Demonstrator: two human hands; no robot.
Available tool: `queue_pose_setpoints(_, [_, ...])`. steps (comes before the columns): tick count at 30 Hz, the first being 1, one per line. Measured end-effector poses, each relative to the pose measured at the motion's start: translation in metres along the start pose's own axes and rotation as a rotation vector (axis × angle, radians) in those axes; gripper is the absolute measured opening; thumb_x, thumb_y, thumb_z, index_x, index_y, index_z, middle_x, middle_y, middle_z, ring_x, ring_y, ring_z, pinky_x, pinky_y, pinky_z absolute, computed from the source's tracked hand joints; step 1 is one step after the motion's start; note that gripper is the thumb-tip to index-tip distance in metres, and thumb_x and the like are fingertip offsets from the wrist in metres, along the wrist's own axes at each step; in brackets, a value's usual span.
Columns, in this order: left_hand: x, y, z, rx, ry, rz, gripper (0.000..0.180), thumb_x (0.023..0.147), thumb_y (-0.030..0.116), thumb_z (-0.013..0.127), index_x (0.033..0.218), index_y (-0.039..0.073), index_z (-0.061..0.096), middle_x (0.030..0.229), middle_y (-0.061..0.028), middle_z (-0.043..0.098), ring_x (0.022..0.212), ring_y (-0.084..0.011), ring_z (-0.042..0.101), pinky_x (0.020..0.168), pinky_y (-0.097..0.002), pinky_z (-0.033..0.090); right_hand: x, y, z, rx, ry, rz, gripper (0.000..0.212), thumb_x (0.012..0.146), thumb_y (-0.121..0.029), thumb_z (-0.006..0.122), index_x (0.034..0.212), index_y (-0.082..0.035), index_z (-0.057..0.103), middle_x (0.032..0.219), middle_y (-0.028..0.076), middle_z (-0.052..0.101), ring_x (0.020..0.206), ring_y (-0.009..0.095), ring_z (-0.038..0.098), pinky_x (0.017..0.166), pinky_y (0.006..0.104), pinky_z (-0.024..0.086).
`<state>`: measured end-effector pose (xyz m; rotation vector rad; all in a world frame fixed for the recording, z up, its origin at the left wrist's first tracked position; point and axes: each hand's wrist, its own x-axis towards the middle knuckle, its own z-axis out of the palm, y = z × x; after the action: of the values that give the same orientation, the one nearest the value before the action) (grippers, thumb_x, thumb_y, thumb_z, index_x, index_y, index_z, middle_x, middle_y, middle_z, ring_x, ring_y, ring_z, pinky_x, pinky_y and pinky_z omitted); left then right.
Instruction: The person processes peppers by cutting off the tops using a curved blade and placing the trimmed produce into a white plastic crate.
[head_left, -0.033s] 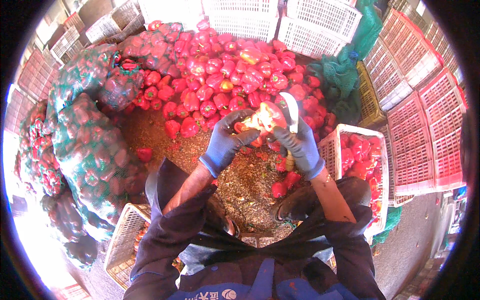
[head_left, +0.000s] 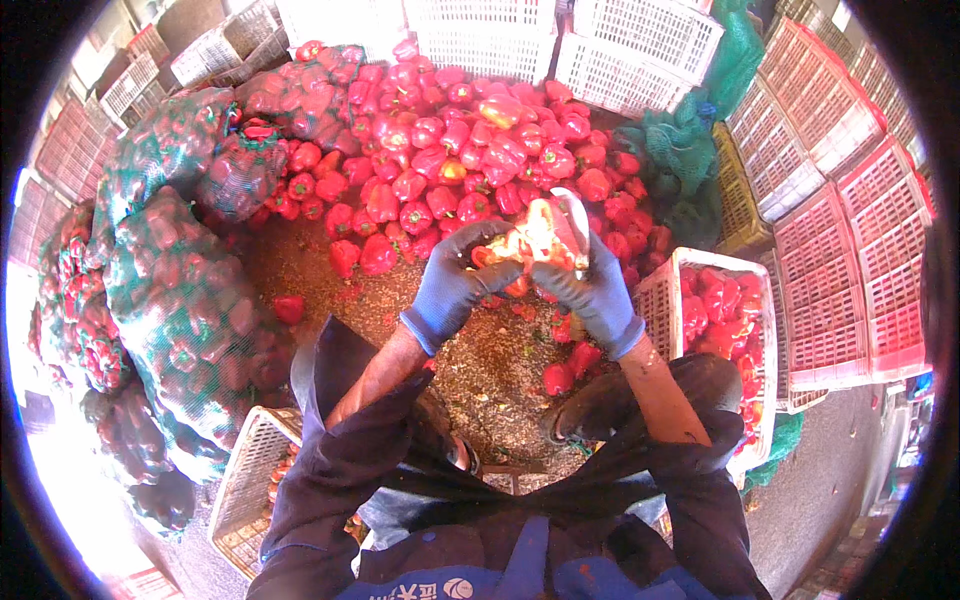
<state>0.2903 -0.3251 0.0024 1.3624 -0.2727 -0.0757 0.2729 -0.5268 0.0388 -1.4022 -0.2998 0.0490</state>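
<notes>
In dark-palmed blue work gloves, my two hands meet in front of me over the floor. My left hand (head_left: 452,280) is closed on an opened red bell pepper (head_left: 538,232) whose pale inside shows. Against the pepper's right side is my right hand (head_left: 592,292), closed around a knife with a curved pale blade (head_left: 574,212). The knife's handle is mostly hidden by the glove, and the blade points up and away. Right beyond my hands lies a big heap of red bell peppers (head_left: 430,130).
White crates (head_left: 640,40) line the back, and stacked crates (head_left: 800,150) stand at the right. Filled green net sacks (head_left: 180,300) crowd the left. Beside my right knee is a crate of peppers (head_left: 768,340); another crate (head_left: 245,470) sits by my left leg. Scraps litter the floor (head_left: 490,390).
The knife and my right hand have turned, bringing the blade lower and closer against the pepper. The pepper has opened wider, with more of its inside showing. My left hand has hardly moved.
</notes>
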Motion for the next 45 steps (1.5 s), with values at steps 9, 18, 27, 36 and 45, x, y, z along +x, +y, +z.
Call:
queue_pose_setpoints(9, [-0.002, -0.006, 0.001, -0.089, -0.035, -0.216, 0.05, 0.084, 0.011, 0.086, 0.128, 0.002, 0.063, 0.115, -0.0046, 0.071, 0.102, -0.0146, 0.066, 0.09, -0.0313, 0.058, -0.006, 0.006, -0.01, -0.037, 0.012, 0.422, 0.043, 0.092, -0.037, 0.08, 0.12, -0.006, 0.07, 0.089, -0.004, 0.069, 0.067, 0.004, 0.058, 0.052, 0.0236, 0.045])
queue_pose_setpoints(18, [-0.004, -0.001, -0.003, -0.111, -0.076, -0.186, 0.05, 0.092, 0.014, 0.079, 0.136, -0.002, 0.061, 0.12, -0.0067, 0.071, 0.105, -0.0143, 0.066, 0.091, -0.0326, 0.056, -0.006, 0.014, -0.005, -0.163, -0.112, 0.348, 0.041, 0.09, -0.028, 0.081, 0.123, -0.008, 0.069, 0.097, -0.002, 0.073, 0.078, 0.006, 0.065, 0.058, 0.0249, 0.051])
queue_pose_setpoints(27, [0.001, 0.008, -0.001, 0.655, -0.093, 0.23, 0.04, 0.085, 0.023, 0.086, 0.116, 0.001, 0.071, 0.098, -0.0089, 0.071, 0.093, -0.0157, 0.068, 0.08, -0.0322, 0.056, -0.011, 0.036, -0.009, -0.048, -0.026, 0.283, 0.036, 0.089, -0.009, 0.076, 0.124, -0.004, 0.067, 0.108, 0.002, 0.074, 0.09, 0.01, 0.07, 0.07, 0.0294, 0.058])
queue_pose_setpoints(36, [0.002, 0.015, -0.002, 0.931, -0.2, 0.279, 0.04, 0.066, 0.017, 0.084, 0.099, 0.002, 0.067, 0.087, -0.0143, 0.065, 0.078, -0.0337, 0.065, 0.071, -0.04, 0.053, -0.014, 0.044, -0.017, 0.001, -0.06, 0.302, 0.041, 0.089, -0.008, 0.074, 0.128, 0.001, 0.063, 0.115, 0.004, 0.072, 0.099, 0.011, 0.065, 0.089, 0.0321, 0.054])
queue_pose_setpoints(45, [0.004, -0.022, 0.008, 0.843, 0.112, 0.443, 0.034, 0.072, 0.019, 0.082, 0.097, 0.004, 0.065, 0.084, -0.0175, 0.064, 0.083, -0.0392, 0.065, 0.069, -0.0471, 0.053, -0.005, 0.051, -0.005, -0.224, 0.074, 0.206, 0.028, 0.093, -0.008, 0.07, 0.119, 0.002, 0.07, 0.11, 0.005, 0.074, 0.097, 0.011, 0.065, 0.088, 0.031, 0.054])
